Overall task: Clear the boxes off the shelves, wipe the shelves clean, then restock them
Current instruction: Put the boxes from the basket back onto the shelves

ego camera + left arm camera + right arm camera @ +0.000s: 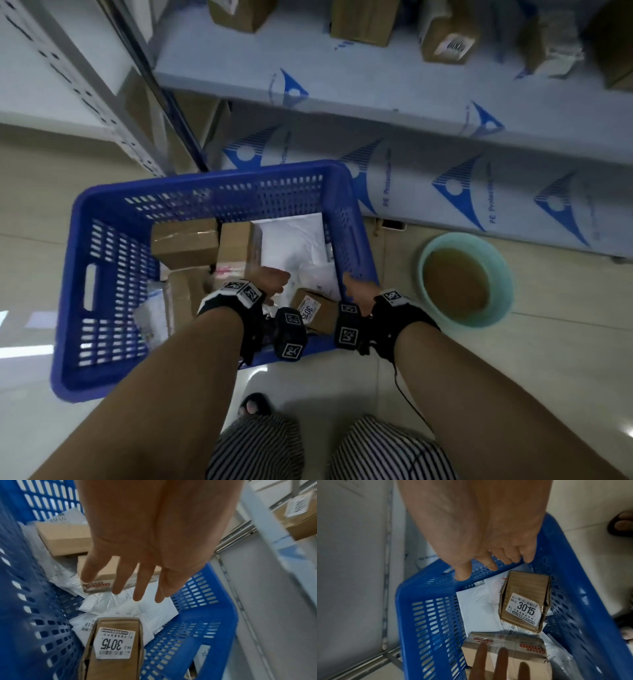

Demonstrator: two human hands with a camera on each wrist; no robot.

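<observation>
A blue slotted basket point(113, 274) stands on the floor, holding several cardboard boxes and white mailer bags point(294, 240). My left hand point(270, 279) reaches into it with straight, spread fingers point(118, 588) over a taped box with red print point(102, 574); it holds nothing. A small box labelled 3015 point(310, 310) leans against the basket's near wall point(523, 601). My right hand point(358, 291) hangs at the basket's near right corner, fingers loosely curled point(491, 563), with nothing between them. I cannot tell whether it touches the rim.
Several more cardboard boxes point(445, 37) stand on the shelf point(342, 89) above, which is covered in blue-printed film. A pale green basin of brown water point(459, 277) sits on the floor just right of the basket. Grey shelf uprights point(113, 113) rise at the left.
</observation>
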